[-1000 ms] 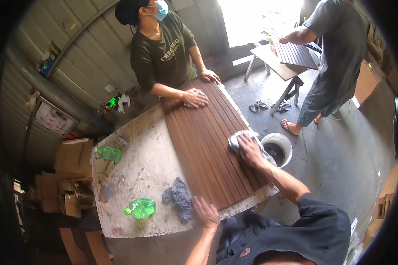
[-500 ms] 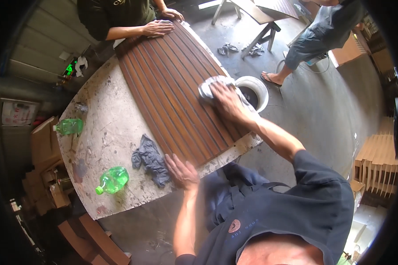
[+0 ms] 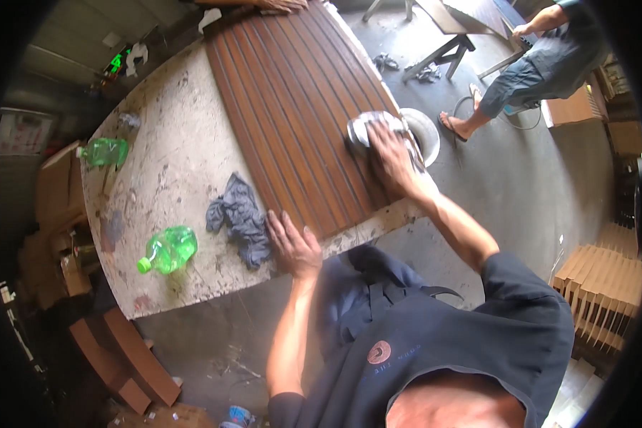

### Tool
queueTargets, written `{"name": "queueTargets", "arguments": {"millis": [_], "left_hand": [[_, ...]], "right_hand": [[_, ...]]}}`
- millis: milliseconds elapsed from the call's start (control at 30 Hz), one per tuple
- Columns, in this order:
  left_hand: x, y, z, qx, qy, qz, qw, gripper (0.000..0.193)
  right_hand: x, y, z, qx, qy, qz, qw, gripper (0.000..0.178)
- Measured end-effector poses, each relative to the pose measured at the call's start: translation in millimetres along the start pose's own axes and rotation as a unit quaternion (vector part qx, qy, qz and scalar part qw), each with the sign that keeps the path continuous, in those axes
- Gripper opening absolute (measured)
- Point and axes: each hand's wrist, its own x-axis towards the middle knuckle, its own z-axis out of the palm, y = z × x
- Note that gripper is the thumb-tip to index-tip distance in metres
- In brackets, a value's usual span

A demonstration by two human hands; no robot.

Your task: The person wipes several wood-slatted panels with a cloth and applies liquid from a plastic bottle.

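Note:
A brown wooden panel (image 3: 307,114) with dark lengthwise grooves lies on a stained, pale tabletop (image 3: 171,157). My right hand (image 3: 396,158) presses a white cloth (image 3: 361,131) onto the panel near its right edge; the cloth bunches under the fingers. At the panel's near left corner, my left hand (image 3: 294,246) rests flat with fingers stretched out, holding nothing. Beside it lies a crumpled grey rag (image 3: 241,220). Another person's hand (image 3: 282,6) touches the panel's far end.
Two green bottles, one near (image 3: 170,250) and one farther (image 3: 105,152), lie on the table's left side. A white bucket (image 3: 424,135) stands beyond its right edge. Another person (image 3: 531,82) stands at the far right by a trestle (image 3: 446,53). Stacked cardboard (image 3: 599,282) is at right.
The whole view has shifted, so the table sits higher and the far person is mostly out of frame. My right hand remains on the cloth near the panel's right edge; my left stays at the corner.

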Motion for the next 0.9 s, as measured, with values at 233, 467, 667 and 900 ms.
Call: {"name": "queueTargets", "arguments": {"millis": [233,467,667,900], "left_hand": [[0,-5,5,-0.02,0.031,0.002,0.999,0.061],[3,-1,4,-0.038,0.022,0.002,0.999,0.059],[-13,-17,-1,-0.081,0.041,-0.03,0.995,0.066],[-50,-38,-4,-0.001,0.048,-0.018,0.999,0.066]], "right_hand": [[16,-53,63,0.04,0.004,-0.114,0.993,0.074],[9,-68,53,0.095,-0.081,-0.177,0.976,0.077],[75,-112,81,0.097,0.001,-0.109,0.989,0.066],[-31,-179,63,0.12,-0.186,-0.227,0.949,0.075]]}}
